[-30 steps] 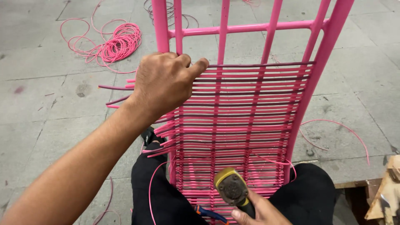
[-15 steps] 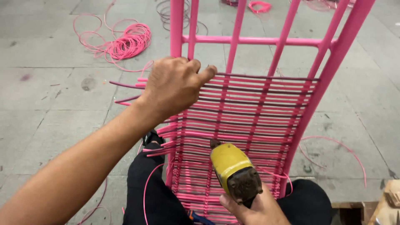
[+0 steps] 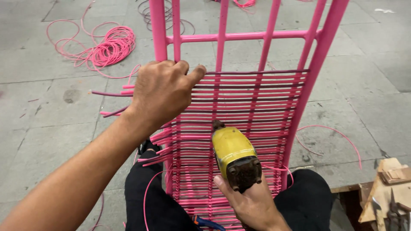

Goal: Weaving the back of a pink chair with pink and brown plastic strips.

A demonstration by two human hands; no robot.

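Observation:
A pink metal chair frame (image 3: pixel 311 64) leans over my lap, its lower part woven with rows of pink and dark plastic cord (image 3: pixel 252 102). My left hand (image 3: pixel 165 92) grips the frame's left upright at the top rows of the weave, fingers curled around the bars. My right hand (image 3: pixel 252 203) holds a yellow power tool (image 3: pixel 233 152) low in the middle, its dark tip touching the woven rows. Cut cord ends (image 3: pixel 111 93) stick out to the left of the frame.
A coil of pink cord (image 3: pixel 109 45) lies on the grey paved floor at the upper left. A loose pink strand (image 3: pixel 338 137) curls on the right. Wooden pieces with a metal tool (image 3: pixel 391 188) sit at the lower right. A blue-handled tool (image 3: pixel 209 223) rests by my lap.
My right hand has lifted the yellow tool up from the bottom of the weave and brought its tip against the rows. My left hand stays gripped on the frame's left upright.

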